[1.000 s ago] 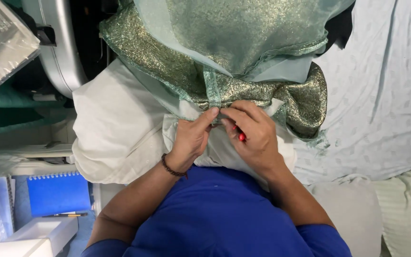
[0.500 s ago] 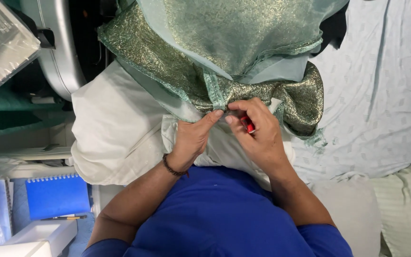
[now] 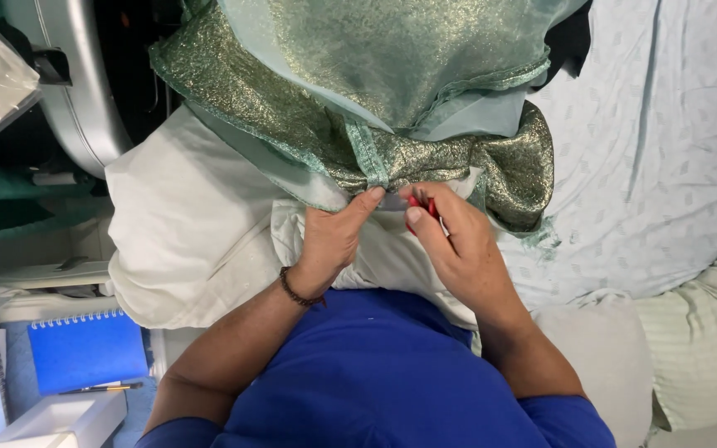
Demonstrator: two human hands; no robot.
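Where white cloth (image 3: 192, 241) lies, patterned sheet (image 3: 657, 166), blue notebook (image 3: 85, 353)

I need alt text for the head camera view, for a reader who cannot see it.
Two bare hands work at the edge of a shiny green-gold fabric lying on white cloth: the left hand pinches the hem, and the right hand holds a small red tool against it. A blue spiral notebook lies at lower left.
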